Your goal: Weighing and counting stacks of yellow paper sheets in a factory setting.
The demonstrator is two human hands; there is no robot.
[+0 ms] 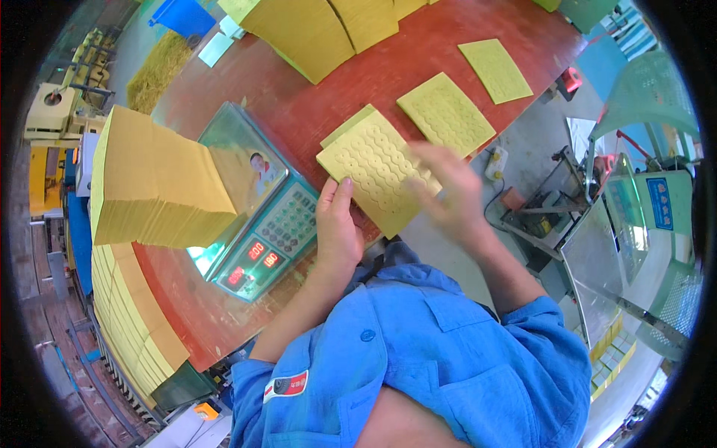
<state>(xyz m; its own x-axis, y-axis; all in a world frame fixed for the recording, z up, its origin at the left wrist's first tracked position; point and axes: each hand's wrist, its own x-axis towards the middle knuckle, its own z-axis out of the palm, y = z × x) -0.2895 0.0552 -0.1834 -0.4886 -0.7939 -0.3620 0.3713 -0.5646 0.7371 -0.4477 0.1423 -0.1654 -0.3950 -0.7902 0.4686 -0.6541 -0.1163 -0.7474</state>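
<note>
My left hand (340, 228) grips the near left edge of a yellow sheet (366, 160) marked with rows of round, washer-like shapes. Its thumb lies on top, and the other fingers are mostly hidden below. Over the sheet's right side is my right hand (448, 190), smeared by motion, so its grip on anything is unclear. Under the sheet's far left corner another yellow piece (349, 123) peeks out. Two more yellow sheets lie beyond to the right: a patterned one (447, 112) and a plainer-looking one (496, 71).
On the red table (291, 112), a teal digital scale (272, 224) carries a tall stack of yellow sheets (153, 187). Larger yellow stacks (306, 33) stand at the far side. More sheets (138, 313) line the left edge. Green machinery (657, 201) stands off the table's right side.
</note>
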